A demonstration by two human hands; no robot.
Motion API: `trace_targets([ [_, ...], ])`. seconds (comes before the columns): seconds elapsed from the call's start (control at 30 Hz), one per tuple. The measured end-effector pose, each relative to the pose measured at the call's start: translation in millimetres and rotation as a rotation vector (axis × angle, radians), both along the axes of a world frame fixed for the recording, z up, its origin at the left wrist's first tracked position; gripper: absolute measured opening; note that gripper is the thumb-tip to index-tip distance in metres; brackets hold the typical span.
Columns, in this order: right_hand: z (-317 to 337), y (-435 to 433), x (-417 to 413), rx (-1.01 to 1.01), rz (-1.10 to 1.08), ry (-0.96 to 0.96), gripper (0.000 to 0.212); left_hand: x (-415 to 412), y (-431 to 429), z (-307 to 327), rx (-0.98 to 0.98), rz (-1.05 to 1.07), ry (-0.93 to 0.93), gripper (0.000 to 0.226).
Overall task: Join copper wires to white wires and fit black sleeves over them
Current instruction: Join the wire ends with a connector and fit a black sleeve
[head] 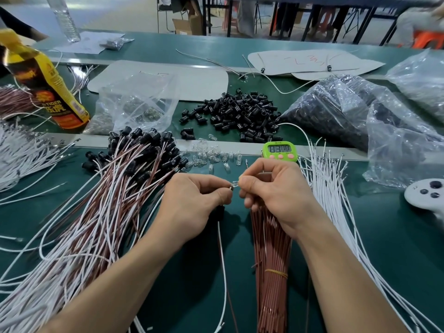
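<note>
One pair is in work. My left hand pinches the top of a white wire and a thin copper wire. Both hang down toward the near edge of the desk, and a black sleeve is already threaded on just below the fingers. My right hand pinches a small clear piece against that wire end, so the two sets of fingertips meet near the middle of the desk. I judge the joint is being made and the sleeve is not yet slid up over it. The contact itself is too small for me to read.

Just under my right wrist lies a banded bundle of copper wires, and loose white wires fan out beside it toward the right edge. Both are stock not yet used. Toward the left edge a thick pile of finished leads lies with black caps at the far ends, so a good share looks done. Past the hands are spare clear pieces, a green timer and a heap of sleeves toward the far edge. By my reckoning plenty is still left.
</note>
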State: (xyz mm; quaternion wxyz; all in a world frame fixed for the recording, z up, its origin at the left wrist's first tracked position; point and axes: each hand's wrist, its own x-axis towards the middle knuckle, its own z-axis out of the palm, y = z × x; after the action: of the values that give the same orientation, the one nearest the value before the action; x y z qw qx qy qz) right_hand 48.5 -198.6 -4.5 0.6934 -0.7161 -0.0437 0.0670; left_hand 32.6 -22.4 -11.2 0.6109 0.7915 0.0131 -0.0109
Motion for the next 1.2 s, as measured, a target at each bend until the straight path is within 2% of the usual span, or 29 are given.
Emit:
trace_targets([
  [0.23,1.6,-2.0,0.6,-0.033,-0.009,0.003,0.031,-0.3,-0.2,0.7,-0.06,-0.002,0.011,0.024],
  [0.43,5.8,0.4,-0.9,0.008,-0.033,-0.072,0.019,-1.0,-2.5,1.6,-0.043,0.001,0.022,0.026],
  [0.93,-2.2,2.3,-0.9,-0.098,-0.041,-0.057,0.022,-1.4,0.6,2.4,-0.06,-0.043,0.005,0.02],
  [1.2,0.3,2.5,-2.5,-0.132,-0.019,-0.083,0.02,-1.8,1.7,0.5,0.024,-0.035,-0.054,0.03],
])
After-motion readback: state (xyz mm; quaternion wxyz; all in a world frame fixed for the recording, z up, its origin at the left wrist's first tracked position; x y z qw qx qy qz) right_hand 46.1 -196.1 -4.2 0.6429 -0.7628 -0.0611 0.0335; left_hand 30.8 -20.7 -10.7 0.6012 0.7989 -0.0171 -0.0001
